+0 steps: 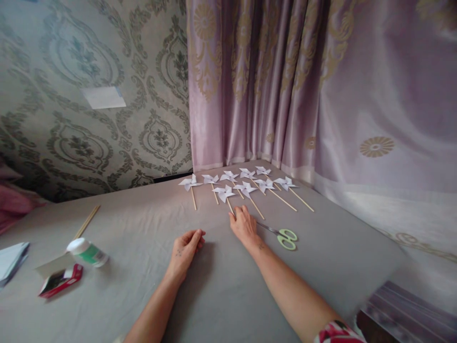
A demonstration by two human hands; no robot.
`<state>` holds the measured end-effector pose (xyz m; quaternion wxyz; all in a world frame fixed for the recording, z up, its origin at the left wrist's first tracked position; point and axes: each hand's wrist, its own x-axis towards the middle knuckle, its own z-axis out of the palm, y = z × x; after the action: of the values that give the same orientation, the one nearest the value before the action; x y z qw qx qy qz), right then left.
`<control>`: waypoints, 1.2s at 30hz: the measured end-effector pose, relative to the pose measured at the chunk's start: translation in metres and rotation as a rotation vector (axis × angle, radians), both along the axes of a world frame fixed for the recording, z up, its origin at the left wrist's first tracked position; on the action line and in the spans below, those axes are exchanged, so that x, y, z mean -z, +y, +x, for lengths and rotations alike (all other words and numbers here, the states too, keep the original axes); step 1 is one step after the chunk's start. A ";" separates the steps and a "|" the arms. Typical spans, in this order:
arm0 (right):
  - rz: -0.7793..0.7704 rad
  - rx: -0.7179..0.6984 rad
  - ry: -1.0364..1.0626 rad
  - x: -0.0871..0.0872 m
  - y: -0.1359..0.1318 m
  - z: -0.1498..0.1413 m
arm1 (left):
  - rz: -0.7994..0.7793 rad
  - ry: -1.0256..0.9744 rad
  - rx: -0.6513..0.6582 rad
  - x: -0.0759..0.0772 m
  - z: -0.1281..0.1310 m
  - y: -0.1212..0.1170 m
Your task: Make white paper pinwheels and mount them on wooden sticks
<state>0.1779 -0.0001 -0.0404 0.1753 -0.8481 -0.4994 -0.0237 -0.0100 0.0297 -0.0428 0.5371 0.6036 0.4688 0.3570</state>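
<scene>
Several white paper pinwheels on thin wooden sticks lie in loose rows at the far side of the table. My right hand (244, 225) reaches to the front row, its fingers closed at the lower end of one pinwheel's (224, 193) stick. Scissors (286, 239) with light green handles lie just right of that hand, their blade tips partly hidden by it. My left hand (185, 250) rests lower on the table, loosely curled, with thumb and fingers together and nothing visible in it.
To the left stand a white bottle with a green label (88, 252) and an opened red box (61, 280). Wooden sticks (87, 222) lie behind them. A stack of paper (12, 261) sits at the left edge. Curtains (250, 85) hang along the table's far right side.
</scene>
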 end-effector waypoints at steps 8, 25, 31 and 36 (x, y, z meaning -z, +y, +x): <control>0.071 -0.169 -0.004 -0.007 -0.008 -0.011 | 0.210 0.122 -0.094 0.004 -0.007 0.008; -0.040 -0.586 -0.053 0.000 -0.021 -0.040 | 0.439 0.380 -0.034 0.008 0.001 -0.002; -0.044 -0.579 -0.066 0.002 -0.022 -0.043 | 0.508 0.483 0.014 0.012 0.002 0.000; -0.052 -0.587 -0.070 0.002 -0.023 -0.042 | 0.663 0.559 0.194 0.018 -0.006 0.003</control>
<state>0.1357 -0.0235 -0.0425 0.1356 -0.6702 -0.7296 0.0116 -0.0160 0.0326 -0.0603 0.1983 0.8577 0.3974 0.2591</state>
